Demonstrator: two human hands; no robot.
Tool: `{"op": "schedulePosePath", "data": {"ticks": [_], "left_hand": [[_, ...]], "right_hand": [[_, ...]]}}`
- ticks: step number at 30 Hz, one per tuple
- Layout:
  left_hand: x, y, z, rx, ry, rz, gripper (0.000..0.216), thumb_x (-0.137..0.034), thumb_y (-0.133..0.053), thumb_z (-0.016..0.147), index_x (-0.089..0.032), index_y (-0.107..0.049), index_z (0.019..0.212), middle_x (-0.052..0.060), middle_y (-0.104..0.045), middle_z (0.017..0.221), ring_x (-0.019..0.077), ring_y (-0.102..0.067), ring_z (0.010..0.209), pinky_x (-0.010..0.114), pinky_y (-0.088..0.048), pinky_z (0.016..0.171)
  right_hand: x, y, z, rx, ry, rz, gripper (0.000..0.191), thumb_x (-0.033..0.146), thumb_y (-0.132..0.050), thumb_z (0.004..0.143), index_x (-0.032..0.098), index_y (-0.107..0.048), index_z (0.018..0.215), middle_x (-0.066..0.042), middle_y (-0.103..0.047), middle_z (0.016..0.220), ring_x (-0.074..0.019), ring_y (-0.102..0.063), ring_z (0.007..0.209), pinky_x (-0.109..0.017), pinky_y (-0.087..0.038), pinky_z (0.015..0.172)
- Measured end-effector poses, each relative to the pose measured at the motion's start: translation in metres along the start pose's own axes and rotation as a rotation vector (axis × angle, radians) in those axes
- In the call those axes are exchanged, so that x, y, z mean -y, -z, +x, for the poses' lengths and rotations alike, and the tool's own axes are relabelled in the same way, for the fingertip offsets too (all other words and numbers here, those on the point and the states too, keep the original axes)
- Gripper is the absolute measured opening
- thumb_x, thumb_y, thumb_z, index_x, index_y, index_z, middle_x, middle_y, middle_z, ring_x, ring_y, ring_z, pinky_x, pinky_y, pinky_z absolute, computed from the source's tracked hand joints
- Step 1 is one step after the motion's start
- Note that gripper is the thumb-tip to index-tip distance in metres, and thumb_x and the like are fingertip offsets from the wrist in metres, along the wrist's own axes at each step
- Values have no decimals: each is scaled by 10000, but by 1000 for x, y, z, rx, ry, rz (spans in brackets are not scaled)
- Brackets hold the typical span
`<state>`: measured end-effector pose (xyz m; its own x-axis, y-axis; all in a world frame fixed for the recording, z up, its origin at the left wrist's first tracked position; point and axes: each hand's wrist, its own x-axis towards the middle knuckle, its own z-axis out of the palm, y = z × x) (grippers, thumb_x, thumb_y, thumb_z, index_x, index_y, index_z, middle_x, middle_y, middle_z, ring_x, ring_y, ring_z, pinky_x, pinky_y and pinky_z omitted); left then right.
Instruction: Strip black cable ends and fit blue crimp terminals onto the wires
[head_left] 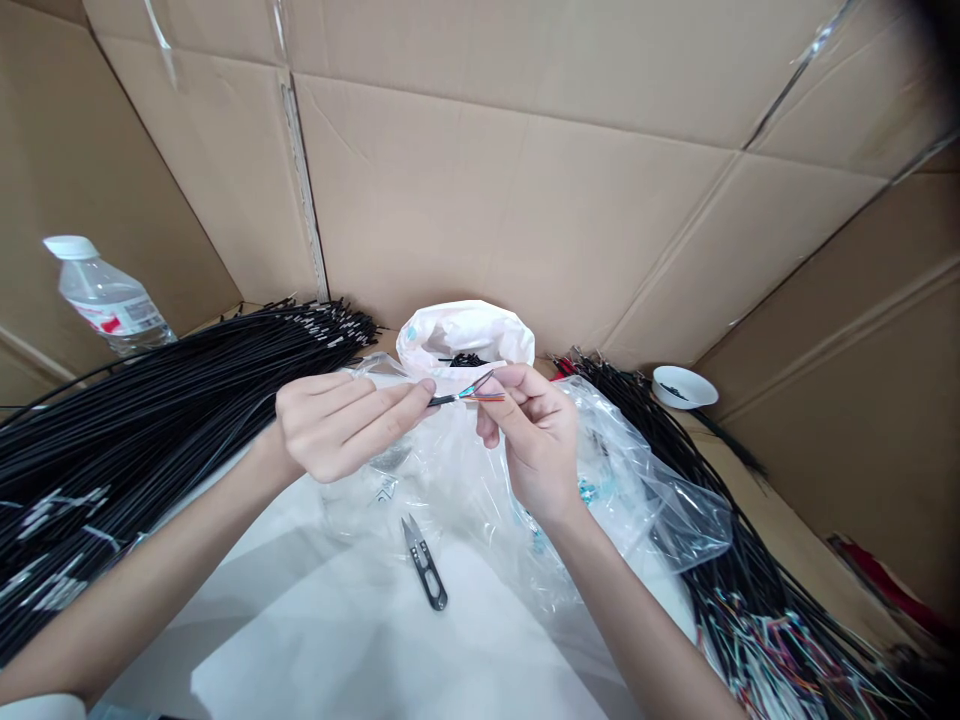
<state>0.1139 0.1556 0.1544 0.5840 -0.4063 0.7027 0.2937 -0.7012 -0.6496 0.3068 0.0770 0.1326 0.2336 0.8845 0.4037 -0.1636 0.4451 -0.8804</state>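
Between my two hands is a thin black cable (444, 400) whose end fans out into several coloured wires (480, 393). My left hand (352, 420) pinches the black jacket just behind the point where the wires come out. With thumb and fingertips, my right hand (536, 425) grips the coloured wires, orange and blue among them. Below the hands, a pair of black thread snips (425, 565) lies on the white work surface (360, 650). Right behind the hands stands a white plastic bag (465, 330) with its top rolled open and short black pieces (466, 359) inside.
A large bundle of black cables (187, 370) lies at left, near a water bottle (112, 300). Clear plastic bags (660, 490) cover the centre and right. Another cable bundle (675, 450) runs down the right, beside a white bowl (694, 385). Cardboard walls (510, 190) enclose the surface.
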Motion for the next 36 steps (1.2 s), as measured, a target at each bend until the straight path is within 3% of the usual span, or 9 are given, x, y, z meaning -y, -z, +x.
{"op": "schedulePosePath", "data": {"ticks": [6,11,17,19,22,25,27,32,36], "left_hand": [[1,-3,-4,152,11,38,154,-179,-623,943,-220,-771,932,-5,-783,781,81,-544,427,216,-371,369],[-4,-10,3,41,-140,130,152,-90,-638,907,-183,-750,864,7,-774,770,75,-566,477,208,-383,391],[-11,-16,5,122,-105,138,116,-64,-653,901,-155,-725,908,-30,-741,699,61,-554,447,217,-398,400],[-11,-18,3,121,-47,97,122,-64,-647,906,-165,-714,920,-49,-733,678,67,-585,466,223,-416,426],[-6,-18,-2,121,191,-79,65,-164,-642,950,-174,-705,939,-39,-761,724,92,-675,565,219,-465,506],[1,-15,-6,234,476,-340,170,-294,-589,1003,-184,-713,961,-28,-769,758,97,-695,615,205,-474,558],[3,-13,-6,327,594,-478,223,-319,-553,1020,-192,-717,938,-40,-751,726,86,-667,587,195,-455,559],[3,-10,-6,390,693,-638,284,-337,-525,1029,-207,-714,860,-46,-750,751,75,-643,593,180,-416,573],[3,-9,-5,367,712,-670,270,-321,-541,1021,-203,-715,851,-47,-740,728,68,-611,559,177,-406,573]], "right_hand": [[3,-1,0,-100,-93,-24,180,338,-771,799,202,-691,712,58,-542,479,-70,-436,425,-204,-357,421],[2,-4,-1,-230,-47,-233,219,313,-728,770,201,-608,626,64,-504,431,-76,-424,382,-215,-327,393],[-14,-1,-5,-336,405,-837,269,254,-648,819,204,-508,595,78,-469,446,-66,-392,403,-226,-323,449],[-14,4,-3,-296,462,-935,260,243,-653,833,198,-528,609,84,-455,452,-61,-377,404,-223,-303,444],[-5,15,4,-131,397,-825,205,252,-658,874,196,-598,686,90,-456,469,-64,-391,406,-213,-329,430],[7,25,10,-37,459,-727,52,238,-674,891,196,-670,861,78,-527,539,-83,-465,466,-217,-408,474],[12,30,12,17,568,-774,61,205,-671,904,196,-690,961,58,-598,607,-93,-515,518,-228,-451,525],[12,32,11,157,787,-1052,116,174,-612,958,182,-716,1011,2,-706,720,-104,-588,554,-245,-445,529],[8,32,11,134,908,-1176,131,159,-612,962,152,-717,1039,-4,-720,700,-101,-596,518,-253,-420,509]]}}
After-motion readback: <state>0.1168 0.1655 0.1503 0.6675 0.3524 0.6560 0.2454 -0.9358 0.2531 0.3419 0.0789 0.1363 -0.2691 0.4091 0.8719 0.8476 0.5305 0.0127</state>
